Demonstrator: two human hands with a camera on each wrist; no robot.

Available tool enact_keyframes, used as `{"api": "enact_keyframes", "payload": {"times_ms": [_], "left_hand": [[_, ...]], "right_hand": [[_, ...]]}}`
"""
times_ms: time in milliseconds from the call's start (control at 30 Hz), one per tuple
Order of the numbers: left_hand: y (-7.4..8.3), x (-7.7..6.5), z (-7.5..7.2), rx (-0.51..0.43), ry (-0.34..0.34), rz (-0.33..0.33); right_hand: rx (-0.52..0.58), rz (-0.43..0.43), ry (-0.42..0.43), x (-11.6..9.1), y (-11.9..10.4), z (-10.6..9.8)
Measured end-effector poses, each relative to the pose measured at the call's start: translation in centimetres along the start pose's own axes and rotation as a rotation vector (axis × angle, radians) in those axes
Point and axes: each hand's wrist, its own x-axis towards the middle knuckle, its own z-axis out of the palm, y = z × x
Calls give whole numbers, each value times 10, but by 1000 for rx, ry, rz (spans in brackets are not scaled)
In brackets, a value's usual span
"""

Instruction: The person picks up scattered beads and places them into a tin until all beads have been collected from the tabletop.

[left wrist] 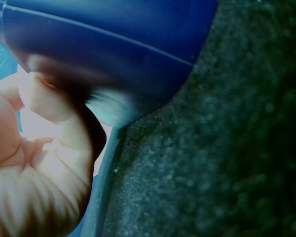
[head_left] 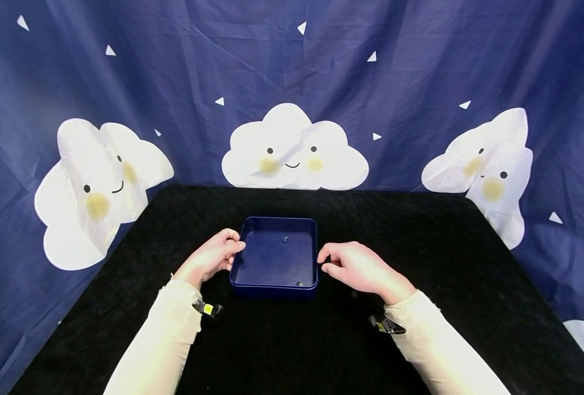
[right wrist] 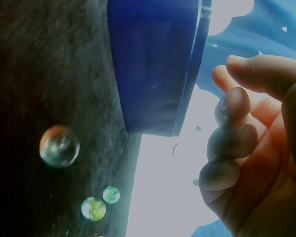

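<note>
A square dark blue box [head_left: 267, 258] stands on a black cloth, its open top facing up. Inside lie two small glass marbles, one clear marble [head_left: 285, 240] toward the back and one marble [head_left: 299, 283] at the front edge. My left hand [head_left: 214, 255] grips the box's left wall, thumb over the rim. Beside the right wall hovers my right hand [head_left: 356, 266], fingers loosely bent, nothing visible in them. Below it in the right wrist view, a clear marble [right wrist: 59, 146], a yellow-green marble [right wrist: 93, 209] and a green marble [right wrist: 111, 194] lie on the cloth.
The black cloth [head_left: 292, 345] covers the table around the box. Behind and at both sides hangs a blue curtain [head_left: 188, 66] printed with white clouds and small triangles.
</note>
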Motion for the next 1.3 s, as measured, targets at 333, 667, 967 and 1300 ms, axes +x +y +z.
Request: {"api": "enact_keyframes", "payload": {"times_ms": [333, 667, 967, 1300], "left_hand": [[0, -1, 1, 5, 2, -5], [-1, -1, 1, 11, 4, -2], [1, -1, 1, 3, 14, -6], [0, -1, 1, 10, 4, -1]], "right_hand": [[-18, 12, 13, -10, 13, -2], [-48, 50, -36, -20, 31, -1], [-49, 93, -84, -31, 44, -3], [-79, 198, -92, -25, 62, -8]]}}
